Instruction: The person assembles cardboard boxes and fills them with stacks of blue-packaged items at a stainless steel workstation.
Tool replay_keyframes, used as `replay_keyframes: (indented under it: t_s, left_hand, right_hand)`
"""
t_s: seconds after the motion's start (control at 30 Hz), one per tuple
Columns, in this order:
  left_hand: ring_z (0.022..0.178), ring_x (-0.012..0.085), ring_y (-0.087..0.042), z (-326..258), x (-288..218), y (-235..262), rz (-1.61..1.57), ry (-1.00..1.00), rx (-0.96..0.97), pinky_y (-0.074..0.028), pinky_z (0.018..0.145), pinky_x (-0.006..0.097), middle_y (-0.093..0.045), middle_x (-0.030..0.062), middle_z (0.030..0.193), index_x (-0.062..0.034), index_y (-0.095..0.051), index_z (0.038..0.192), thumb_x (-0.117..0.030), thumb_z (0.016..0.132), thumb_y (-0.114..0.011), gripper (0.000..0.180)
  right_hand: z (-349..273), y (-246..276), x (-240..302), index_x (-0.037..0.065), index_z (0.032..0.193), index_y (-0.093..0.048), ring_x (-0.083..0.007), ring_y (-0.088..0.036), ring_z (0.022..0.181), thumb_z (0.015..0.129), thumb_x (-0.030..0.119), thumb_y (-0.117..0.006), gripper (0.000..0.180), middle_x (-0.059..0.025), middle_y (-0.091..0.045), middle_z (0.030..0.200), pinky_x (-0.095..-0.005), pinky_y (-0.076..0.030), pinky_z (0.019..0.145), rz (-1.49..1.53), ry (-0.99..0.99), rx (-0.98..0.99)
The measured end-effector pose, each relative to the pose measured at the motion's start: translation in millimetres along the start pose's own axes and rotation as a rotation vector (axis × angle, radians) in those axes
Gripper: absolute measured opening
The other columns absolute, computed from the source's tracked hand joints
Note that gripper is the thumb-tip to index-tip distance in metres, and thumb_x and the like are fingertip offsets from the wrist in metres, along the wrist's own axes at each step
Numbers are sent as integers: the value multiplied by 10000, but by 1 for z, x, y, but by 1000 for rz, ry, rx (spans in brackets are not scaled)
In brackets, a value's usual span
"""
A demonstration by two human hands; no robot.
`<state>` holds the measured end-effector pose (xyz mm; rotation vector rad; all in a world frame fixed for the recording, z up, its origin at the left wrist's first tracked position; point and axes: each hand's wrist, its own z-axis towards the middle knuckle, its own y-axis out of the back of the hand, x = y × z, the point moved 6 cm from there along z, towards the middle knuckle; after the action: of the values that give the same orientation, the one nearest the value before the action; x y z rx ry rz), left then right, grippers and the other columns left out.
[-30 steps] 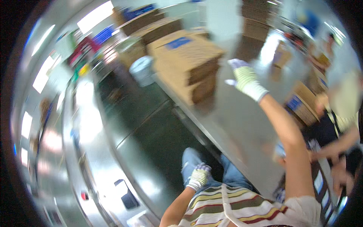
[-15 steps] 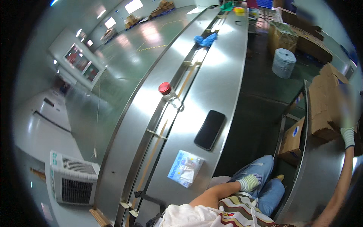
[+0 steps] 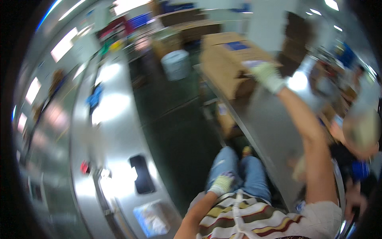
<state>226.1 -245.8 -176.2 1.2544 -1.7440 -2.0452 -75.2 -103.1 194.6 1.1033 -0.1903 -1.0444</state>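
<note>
Both of my hands wear pale striped gloves with purple fingertips. Out to the right, my right hand (image 3: 268,78) touches the top of a brown cardboard box (image 3: 223,59), near its right edge. Its fingers look stretched out over the cardboard, though motion blurs them, and the thumb is hidden. The box lies on a metal table (image 3: 266,127) and has a blue label and a ragged dark opening at the near side. In my lap, my left hand (image 3: 222,184) rests on my jeans with its fingers loosely apart and nothing in it.
A long metal bench (image 3: 119,139) at left carries a black phone (image 3: 142,174), a blue-white packet (image 3: 152,218), a red-capped bottle (image 3: 85,167) and a blue crumpled thing (image 3: 94,96). Another box (image 3: 227,119) sits under the table. A white roll (image 3: 176,65) stands beyond. People work at right.
My view has swung right, so the bench sits further left and the box nearer the middle. My right hand now lies on the box's top. My left hand stays in my lap.
</note>
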Motion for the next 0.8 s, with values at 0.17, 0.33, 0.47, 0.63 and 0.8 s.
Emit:
replay_keyframes:
  t_s: [0.17, 0.33, 0.47, 0.63, 0.8]
  left_hand:
    - [1194, 314, -453, 15, -2, 2, 49, -4, -54, -365, 963, 462, -569, 129, 1175, -82, -604, 1019, -255, 759, -581, 314]
    - [1077, 323, -517, 22, -10, -10, 157, -27, -89, -364, 921, 475, -602, 150, 1074, -57, -639, 946, -258, 748, -549, 296]
    - [984, 326, -539, 16, -7, -5, 161, -49, -174, -376, 877, 470, -600, 139, 976, -77, -639, 840, -254, 715, -584, 224]
    - [905, 347, -531, 20, -2, -6, 186, -75, -223, -389, 852, 489, -584, 139, 923, -84, -605, 809, -248, 695, -595, 200]
    - [954, 390, -536, 34, 5, -6, 26, -34, -87, -405, 872, 495, -609, 188, 928, -62, -635, 834, -216, 730, -578, 194]
  right_hand:
    - [-25, 33, 36, 43, 888, -589, -322, -590, 787, 952, 268, -386, 310, -185, -609, 834, -439, -482, 730, 472, -201, -58]
    - [-140, 86, 109, 153, 1330, -466, -254, -567, 1050, 847, 171, -491, 484, -99, -571, 1176, -378, -492, 831, -125, -39, -312]
    - [-222, 143, 136, 150, 1305, -486, -243, -584, 1049, 746, 126, -651, 584, -90, -583, 1182, -363, -501, 850, 204, -424, -384]
    - [-347, 185, 150, 65, 1110, -630, -306, -658, 853, 850, 233, -637, 309, -165, -670, 965, -351, -515, 740, 444, -1067, -700]
    - [-411, 149, 146, 104, 1153, -611, -361, -643, 708, 886, 360, -564, 373, -215, -647, 790, -413, -509, 622, 370, -1142, -310]
